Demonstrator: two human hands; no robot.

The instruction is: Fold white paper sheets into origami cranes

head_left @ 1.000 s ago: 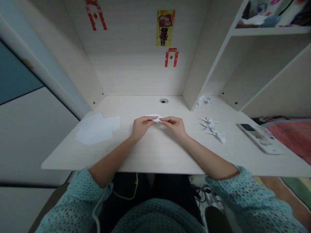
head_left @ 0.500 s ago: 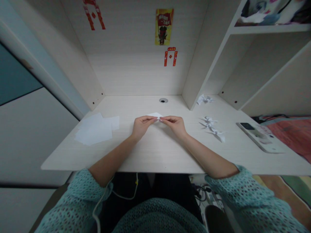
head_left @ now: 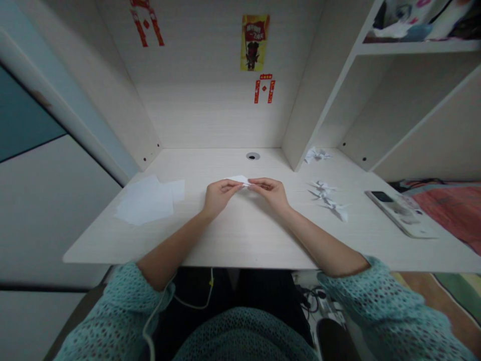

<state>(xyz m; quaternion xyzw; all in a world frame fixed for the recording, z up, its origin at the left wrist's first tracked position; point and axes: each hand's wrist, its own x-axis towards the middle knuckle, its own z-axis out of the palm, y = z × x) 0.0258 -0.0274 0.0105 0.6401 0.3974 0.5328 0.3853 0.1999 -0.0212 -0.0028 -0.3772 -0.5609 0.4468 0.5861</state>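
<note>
A small piece of folded white paper [head_left: 239, 178] is held just above the desk, in front of the round cable hole. My left hand [head_left: 221, 194] pinches its near edge between thumb and fingers. From the other side my right hand [head_left: 272, 193] also grips that edge, the fingertips of both hands close together. Part of the paper shows behind the fingers; its exact folds are too small to tell. To the right lie several folded paper cranes [head_left: 327, 196], and another group of white folded paper [head_left: 317, 155] sits by the upright divider.
Loose white paper sheets [head_left: 146, 200] lie overlapping on the left of the desk [head_left: 240, 240]. A white phone-like device [head_left: 400, 213] rests near the right end, beside red cloth [head_left: 449, 205]. An upright panel [head_left: 319, 90] divides the back. A white cable [head_left: 150, 328] hangs by my left sleeve.
My fingertips have shifted slightly on the folded paper, and its visible part now lies a little further left. The sheets and cranes have stayed in place.
</note>
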